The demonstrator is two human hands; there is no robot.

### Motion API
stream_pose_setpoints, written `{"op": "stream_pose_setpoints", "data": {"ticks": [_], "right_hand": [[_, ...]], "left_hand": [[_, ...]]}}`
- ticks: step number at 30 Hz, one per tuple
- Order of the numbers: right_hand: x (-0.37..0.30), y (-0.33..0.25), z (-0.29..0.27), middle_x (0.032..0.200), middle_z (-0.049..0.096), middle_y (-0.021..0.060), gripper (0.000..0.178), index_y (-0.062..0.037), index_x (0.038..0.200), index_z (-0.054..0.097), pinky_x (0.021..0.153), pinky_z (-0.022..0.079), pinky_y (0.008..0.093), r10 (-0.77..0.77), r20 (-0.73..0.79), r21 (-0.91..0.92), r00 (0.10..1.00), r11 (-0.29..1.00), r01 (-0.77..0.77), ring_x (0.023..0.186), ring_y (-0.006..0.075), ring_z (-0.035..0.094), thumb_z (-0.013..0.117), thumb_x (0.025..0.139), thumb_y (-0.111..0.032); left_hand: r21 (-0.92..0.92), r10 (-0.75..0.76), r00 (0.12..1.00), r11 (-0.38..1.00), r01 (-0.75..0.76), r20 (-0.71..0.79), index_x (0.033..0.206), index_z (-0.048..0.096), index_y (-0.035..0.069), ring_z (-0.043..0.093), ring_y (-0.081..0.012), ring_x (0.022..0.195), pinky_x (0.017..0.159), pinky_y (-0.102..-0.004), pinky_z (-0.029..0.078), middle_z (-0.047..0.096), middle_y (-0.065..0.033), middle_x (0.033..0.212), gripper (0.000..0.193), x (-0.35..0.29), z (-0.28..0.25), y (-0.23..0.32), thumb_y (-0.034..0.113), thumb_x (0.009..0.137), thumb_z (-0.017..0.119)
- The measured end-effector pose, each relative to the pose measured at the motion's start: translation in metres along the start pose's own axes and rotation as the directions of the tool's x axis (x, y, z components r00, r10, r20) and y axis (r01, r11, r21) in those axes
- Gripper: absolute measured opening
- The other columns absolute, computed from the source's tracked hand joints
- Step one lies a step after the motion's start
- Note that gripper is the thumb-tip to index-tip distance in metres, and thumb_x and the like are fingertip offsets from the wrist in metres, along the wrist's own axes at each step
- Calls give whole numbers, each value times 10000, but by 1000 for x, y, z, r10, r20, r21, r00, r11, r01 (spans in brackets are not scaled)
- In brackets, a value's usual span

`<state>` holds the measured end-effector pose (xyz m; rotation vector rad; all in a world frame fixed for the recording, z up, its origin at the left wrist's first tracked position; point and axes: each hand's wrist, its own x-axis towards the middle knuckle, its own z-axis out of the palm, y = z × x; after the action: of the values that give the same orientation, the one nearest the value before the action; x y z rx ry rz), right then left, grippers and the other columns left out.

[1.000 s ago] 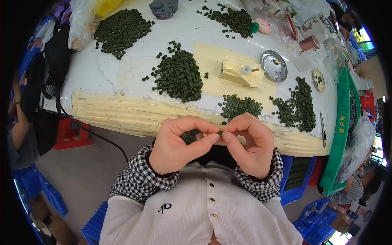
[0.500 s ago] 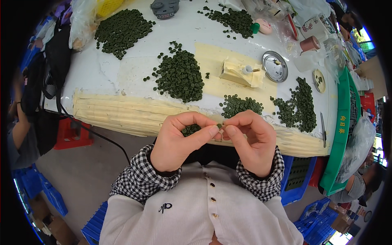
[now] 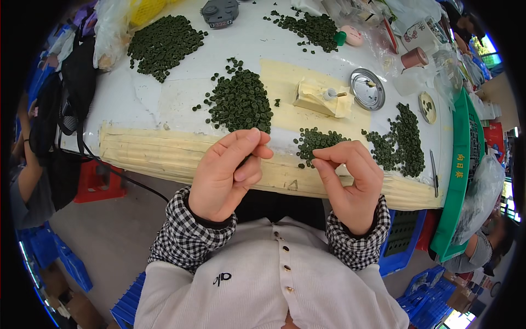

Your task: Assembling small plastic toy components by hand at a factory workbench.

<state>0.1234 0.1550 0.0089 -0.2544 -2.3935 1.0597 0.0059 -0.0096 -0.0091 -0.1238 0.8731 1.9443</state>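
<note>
My left hand (image 3: 227, 174) is raised over the table's front edge with its fingers curled and thumb against forefinger. A sliver of dark green shows inside, matching the small dark green round pieces seen in that palm earlier. My right hand (image 3: 356, 183) is closed in a pinch at the near rim of a small pile of dark green wheel-like pieces (image 3: 322, 138). Whatever lies between its fingertips is too small to make out. Beyond my left hand lies a larger heap of the same round pieces (image 3: 241, 101).
More green pieces form a far-left heap (image 3: 164, 46), a far heap (image 3: 315, 30) and a right heap (image 3: 410, 140). A tape-covered block (image 3: 323, 98), a round metal lid (image 3: 367, 89), tweezers (image 3: 434, 172) and a green tray (image 3: 455, 181) stand around. A grey model tank part (image 3: 220, 12) sits far off.
My hands, which met fingertip to fingertip over the table edge, have parted. The left moved slightly left and up; the right moved right to the small pile.
</note>
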Motion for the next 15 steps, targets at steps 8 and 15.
{"op": "stream_pose_setpoints", "data": {"ticks": [8,15], "right_hand": [[-5,10,8,747,515,39,133,-67,769,598,725,372,355,-72,184,-295,980,947,125,795,241,471,700,685,-82],[-2,11,16,767,532,63,166,-49,834,573,706,382,358,-158,104,-373,982,909,186,773,255,479,669,699,-36]], "left_hand": [[-157,26,999,987,-32,-38,1141,523,-43,357,-46,569,510,-189,304,553,-35,836,273,3,-1,4,133,944,456],[-140,47,999,989,-49,-21,1149,515,-19,338,-38,547,490,-182,290,523,-12,834,252,1,-3,2,121,954,435]]}}
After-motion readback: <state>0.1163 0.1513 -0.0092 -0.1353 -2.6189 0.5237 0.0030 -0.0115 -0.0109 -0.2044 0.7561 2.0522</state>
